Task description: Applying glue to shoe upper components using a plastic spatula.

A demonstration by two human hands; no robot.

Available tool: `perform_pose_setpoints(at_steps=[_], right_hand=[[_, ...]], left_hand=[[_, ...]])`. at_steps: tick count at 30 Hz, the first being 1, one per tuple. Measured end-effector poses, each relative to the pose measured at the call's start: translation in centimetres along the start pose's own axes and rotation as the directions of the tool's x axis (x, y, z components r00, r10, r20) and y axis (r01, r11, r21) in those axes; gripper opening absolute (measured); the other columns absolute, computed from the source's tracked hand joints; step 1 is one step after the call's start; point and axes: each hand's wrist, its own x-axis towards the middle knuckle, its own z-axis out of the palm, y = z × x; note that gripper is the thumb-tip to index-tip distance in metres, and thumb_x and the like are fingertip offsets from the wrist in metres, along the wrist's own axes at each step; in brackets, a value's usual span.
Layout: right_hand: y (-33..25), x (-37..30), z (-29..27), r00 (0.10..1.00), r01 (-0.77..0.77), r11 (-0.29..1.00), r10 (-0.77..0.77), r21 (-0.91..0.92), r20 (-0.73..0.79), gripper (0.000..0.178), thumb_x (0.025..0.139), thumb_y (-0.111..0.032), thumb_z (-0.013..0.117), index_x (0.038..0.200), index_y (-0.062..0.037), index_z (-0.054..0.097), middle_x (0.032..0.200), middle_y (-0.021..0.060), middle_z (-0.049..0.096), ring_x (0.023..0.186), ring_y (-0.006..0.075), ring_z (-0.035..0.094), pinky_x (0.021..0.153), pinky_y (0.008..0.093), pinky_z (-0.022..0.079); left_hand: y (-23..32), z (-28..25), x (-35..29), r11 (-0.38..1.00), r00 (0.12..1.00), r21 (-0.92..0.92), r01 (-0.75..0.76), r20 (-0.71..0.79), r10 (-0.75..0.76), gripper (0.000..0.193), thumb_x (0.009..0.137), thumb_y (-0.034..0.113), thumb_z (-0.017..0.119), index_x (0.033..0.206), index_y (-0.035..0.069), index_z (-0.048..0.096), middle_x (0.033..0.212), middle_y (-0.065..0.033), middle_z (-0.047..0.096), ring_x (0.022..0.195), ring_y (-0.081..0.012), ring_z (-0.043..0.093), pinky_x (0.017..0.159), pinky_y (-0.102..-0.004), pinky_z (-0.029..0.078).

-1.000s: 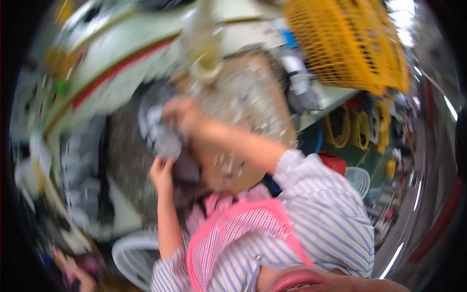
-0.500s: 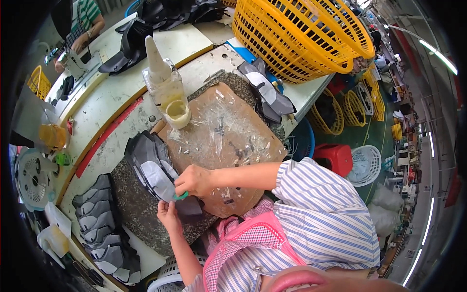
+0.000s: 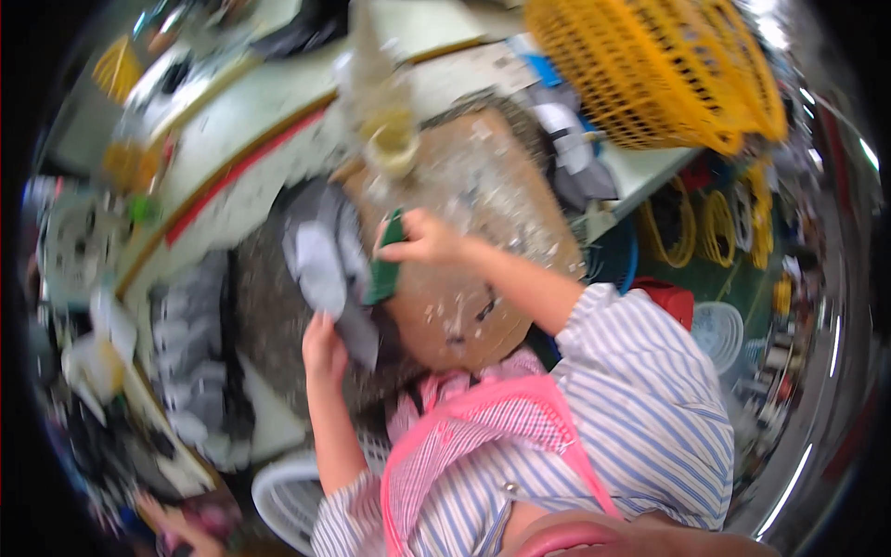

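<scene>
My left hand [image 3: 325,351] pinches the near end of a grey shoe-upper piece [image 3: 320,265] with a pale panel, which lies on the dark speckled mat [image 3: 264,320]. In my right hand [image 3: 422,239] is a flat green hand tool [image 3: 384,265], its long side pointing down toward that piece. Blur hides exactly what kind of tool it is. My right hand is over the brown cardboard [image 3: 464,306], which is smeared with dried glue and scraps. At its far edge stands a glue container [image 3: 393,144] with a pale cone behind it.
A row of layered grey pieces [image 3: 195,325] lies at left. Another grey-and-white piece [image 3: 571,139] is at the cardboard's far right, beside a large yellow basket [image 3: 640,84]. A white basket [image 3: 283,487] stands below the table edge. Another person's hand [image 3: 176,524] shows at lower left.
My right hand has lifted off the shoe-upper piece and moved right with the green tool, which now shows at length. My left hand stays at the near end. The whole view has shifted and blurred.
</scene>
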Motion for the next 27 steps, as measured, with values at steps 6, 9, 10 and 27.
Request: perform_pose_setpoints(at_steps=[6, 9, 10, 27], right_hand=[[0.2, -2.3, 3.3, 0.954, -0.089, 0.773, 0.248, -0.628, 0.171, 0.046, 0.063, -0.015, 0.053, 0.108, -0.0054, 0.044, 0.101, 0.0171, 0.048, 0.095, 0.0291, 0.045, 0.081, 0.0359, 0.036], [0.2, -1.5, 4.4, 0.934, -0.14, 0.752, 0.316, -0.644, 0.166, 0.04, 0.065, -0.017, 0.051, 0.102, -0.0032, 0.047, 0.096, 0.0175, 0.049, 0.091, 0.0309, 0.045, 0.08, 0.0347, 0.036], [0.6, -1.5, 4.2, 0.931, -0.132, 0.754, 0.317, -0.643, 0.18, 0.04, 0.065, -0.017, 0.051, 0.102, -0.0032, 0.047, 0.096, 0.0175, 0.049, 0.091, 0.0309, 0.045, 0.08, 0.0347, 0.036], [0.5, -0.9, 1.3, 0.92, -0.316, 0.949, 0.312, 0.021, -0.236, 0.01, 0.073, -0.011, 0.055, 0.069, -0.0021, 0.055, 0.064, -0.0022, 0.053, 0.058, 0.0048, 0.046, 0.054, 0.0206, 0.037]], left_hand=[[7.7, 3.6, 1.0, 0.751, 0.79, 0.461, -0.473, -0.155, 0.593, 0.023, 0.077, 0.009, 0.049, 0.096, -0.004, 0.052, 0.089, -0.004, 0.054, 0.082, -0.0115, 0.048, 0.076, -0.0224, 0.035], [12.3, 3.4, -1.4, 0.41, 0.41, 0.615, -0.673, -0.152, 0.9, 0.023, 0.075, 0.007, 0.054, 0.096, -0.003, 0.052, 0.084, -0.0048, 0.055, 0.077, -0.0112, 0.049, 0.072, -0.0217, 0.038], [13.8, 3.9, -2.3, 0.348, 0.299, 0.597, -0.723, -0.183, 0.937, 0.022, 0.075, 0.008, 0.055, 0.095, -0.003, 0.052, 0.083, -0.005, 0.055, 0.076, -0.0114, 0.05, 0.07, -0.0213, 0.039], [7.9, -11.4, -13.0, 0.414, -0.499, 0.91, -0.013, -0.365, 0.786, 0.046, 0.077, 0.014, 0.053, 0.115, -0.002, 0.033, 0.103, -0.0147, 0.043, 0.089, -0.0208, 0.044, 0.076, -0.0302, 0.037]])
